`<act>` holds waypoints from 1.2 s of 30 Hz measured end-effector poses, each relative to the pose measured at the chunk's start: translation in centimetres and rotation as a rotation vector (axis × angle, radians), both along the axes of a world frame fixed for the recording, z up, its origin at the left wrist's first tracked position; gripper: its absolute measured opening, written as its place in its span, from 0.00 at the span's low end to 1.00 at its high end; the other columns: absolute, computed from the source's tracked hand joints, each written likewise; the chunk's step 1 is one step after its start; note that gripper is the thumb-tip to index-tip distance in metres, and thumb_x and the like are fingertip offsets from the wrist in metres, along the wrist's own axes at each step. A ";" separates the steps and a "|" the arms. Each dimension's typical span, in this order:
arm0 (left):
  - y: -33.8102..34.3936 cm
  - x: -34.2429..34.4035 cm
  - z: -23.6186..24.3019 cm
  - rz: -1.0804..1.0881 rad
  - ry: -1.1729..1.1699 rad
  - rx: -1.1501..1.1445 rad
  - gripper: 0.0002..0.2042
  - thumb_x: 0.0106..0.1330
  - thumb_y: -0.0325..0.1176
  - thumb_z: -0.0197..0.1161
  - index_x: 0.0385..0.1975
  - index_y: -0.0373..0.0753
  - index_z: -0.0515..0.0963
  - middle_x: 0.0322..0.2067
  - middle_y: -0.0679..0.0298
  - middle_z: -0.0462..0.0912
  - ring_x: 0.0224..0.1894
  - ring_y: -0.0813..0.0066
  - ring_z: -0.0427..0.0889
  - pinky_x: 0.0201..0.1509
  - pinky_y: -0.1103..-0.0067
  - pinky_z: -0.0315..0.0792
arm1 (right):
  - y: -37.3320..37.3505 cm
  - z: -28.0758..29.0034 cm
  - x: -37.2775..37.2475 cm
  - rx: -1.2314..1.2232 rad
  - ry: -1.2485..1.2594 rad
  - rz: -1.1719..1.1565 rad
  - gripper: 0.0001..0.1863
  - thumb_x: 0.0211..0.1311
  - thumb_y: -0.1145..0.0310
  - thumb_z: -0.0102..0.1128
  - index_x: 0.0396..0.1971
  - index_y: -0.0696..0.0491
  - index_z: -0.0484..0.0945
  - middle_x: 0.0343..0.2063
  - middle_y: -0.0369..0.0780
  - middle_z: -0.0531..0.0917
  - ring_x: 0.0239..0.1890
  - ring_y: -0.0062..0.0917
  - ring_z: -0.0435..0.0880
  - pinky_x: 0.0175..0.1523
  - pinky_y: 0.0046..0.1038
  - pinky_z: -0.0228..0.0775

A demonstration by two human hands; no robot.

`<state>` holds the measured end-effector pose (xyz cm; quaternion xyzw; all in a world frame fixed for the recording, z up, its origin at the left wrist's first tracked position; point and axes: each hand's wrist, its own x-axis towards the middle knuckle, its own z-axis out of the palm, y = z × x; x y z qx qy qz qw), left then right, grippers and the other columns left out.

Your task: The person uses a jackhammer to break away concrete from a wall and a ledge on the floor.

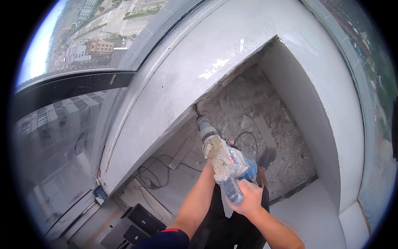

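Observation:
I hold a dusty rotary hammer (226, 159), with a blue section and a grey front end, pointing away from me and slightly left. My right hand (250, 197) is wrapped round its rear handle. My left hand (210, 167) is closed round the tool's front part from underneath; the body hides most of its fingers. The dark bit (196, 109) meets the lower edge of the pale plastered wall (166, 89), where the edge looks rough and chipped. Whether the bit has entered the wall, I cannot tell.
Broken rubble (290, 153) and dust cover the recess floor, with a loose board (264, 128) among them. A black cable (155, 182) lies coiled at the left. Dark boxes (145, 218) stand at the lower left. Windows (112, 41) border the wall, with streets far below.

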<state>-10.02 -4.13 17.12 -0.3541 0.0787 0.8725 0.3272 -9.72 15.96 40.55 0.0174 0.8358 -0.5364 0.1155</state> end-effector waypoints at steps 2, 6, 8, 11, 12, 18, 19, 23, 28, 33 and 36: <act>4.1 0.8 0.8 -0.014 -0.242 -0.318 0.20 0.74 0.48 0.50 0.51 0.37 0.75 0.38 0.57 0.82 0.38 0.59 0.84 0.41 0.63 0.81 | 2.6 -1.2 2.2 -0.104 -0.197 -0.188 0.13 0.43 0.71 0.71 0.31 0.55 0.79 0.25 0.41 0.81 0.24 0.30 0.83 0.32 0.27 0.73; 9.0 -0.3 9.1 -0.101 -0.345 -0.655 0.22 0.76 0.46 0.43 0.54 0.35 0.73 0.48 0.53 0.81 0.49 0.59 0.81 0.56 0.63 0.76 | 5.6 -0.1 5.2 -0.411 -0.536 -0.533 0.10 0.50 0.73 0.69 0.31 0.59 0.79 0.24 0.38 0.83 0.27 0.18 0.82 0.34 0.23 0.72; 8.8 2.9 10.0 -0.203 -0.395 -0.807 0.23 0.75 0.45 0.42 0.54 0.32 0.74 0.48 0.53 0.81 0.51 0.63 0.80 0.59 0.68 0.72 | 6.4 2.0 7.6 -0.490 -0.581 -0.577 0.10 0.51 0.73 0.69 0.31 0.60 0.79 0.22 0.37 0.82 0.26 0.17 0.80 0.34 0.23 0.72; 9.8 4.4 13.4 -0.199 -0.303 -0.887 0.24 0.74 0.45 0.43 0.52 0.30 0.76 0.47 0.54 0.81 0.49 0.66 0.80 0.55 0.71 0.72 | 8.6 6.0 8.8 -0.474 -0.584 -0.511 0.08 0.49 0.75 0.67 0.30 0.61 0.79 0.22 0.36 0.81 0.25 0.18 0.79 0.33 0.23 0.71; 10.9 3.8 15.1 -0.200 -0.285 -0.891 0.23 0.75 0.45 0.44 0.50 0.31 0.77 0.46 0.56 0.82 0.47 0.70 0.80 0.54 0.74 0.71 | 9.3 8.1 8.3 -0.400 -0.573 -0.480 0.08 0.48 0.75 0.66 0.29 0.61 0.79 0.22 0.36 0.81 0.25 0.19 0.78 0.34 0.22 0.70; 11.9 1.4 21.9 -0.207 -0.171 -0.981 0.22 0.76 0.46 0.45 0.53 0.34 0.76 0.48 0.59 0.82 0.49 0.71 0.80 0.55 0.74 0.72 | 11.4 11.2 9.5 -0.287 -0.474 -0.301 0.13 0.51 0.71 0.70 0.36 0.59 0.82 0.29 0.40 0.85 0.31 0.24 0.84 0.41 0.29 0.76; 11.5 1.1 22.2 -0.199 -0.137 -0.987 0.22 0.77 0.46 0.44 0.54 0.35 0.75 0.48 0.59 0.82 0.50 0.71 0.80 0.56 0.74 0.72 | 11.0 11.0 9.4 -0.274 -0.451 -0.287 0.12 0.51 0.72 0.70 0.36 0.60 0.82 0.28 0.40 0.85 0.31 0.24 0.83 0.40 0.29 0.76; 9.7 -2.0 22.7 -0.181 -0.210 -0.922 0.21 0.77 0.43 0.42 0.56 0.35 0.74 0.49 0.58 0.82 0.50 0.69 0.82 0.56 0.71 0.75 | 8.5 10.3 5.7 -0.318 -0.407 -0.270 0.10 0.50 0.74 0.68 0.33 0.60 0.81 0.26 0.38 0.84 0.29 0.21 0.81 0.38 0.26 0.74; 7.3 -3.2 19.8 -0.204 -0.298 -0.872 0.22 0.77 0.43 0.40 0.53 0.33 0.74 0.48 0.54 0.82 0.49 0.68 0.83 0.55 0.70 0.75 | 4.8 7.9 2.5 -0.392 -0.390 -0.366 0.08 0.49 0.76 0.67 0.29 0.60 0.78 0.21 0.35 0.80 0.24 0.17 0.78 0.33 0.23 0.70; 7.9 -2.3 16.1 -0.105 -0.238 -0.738 0.22 0.77 0.47 0.44 0.58 0.35 0.72 0.49 0.54 0.81 0.49 0.65 0.83 0.54 0.69 0.77 | 5.8 7.5 2.5 -0.437 -0.454 -0.422 0.08 0.49 0.77 0.67 0.29 0.60 0.78 0.22 0.35 0.81 0.23 0.18 0.78 0.31 0.22 0.70; 6.6 3.1 12.4 -0.173 -0.235 -0.828 0.23 0.78 0.46 0.42 0.60 0.36 0.70 0.52 0.55 0.80 0.52 0.65 0.81 0.58 0.69 0.75 | 6.8 9.4 2.8 -0.473 -0.574 -0.508 0.08 0.48 0.75 0.64 0.28 0.61 0.79 0.23 0.37 0.81 0.26 0.19 0.78 0.34 0.22 0.68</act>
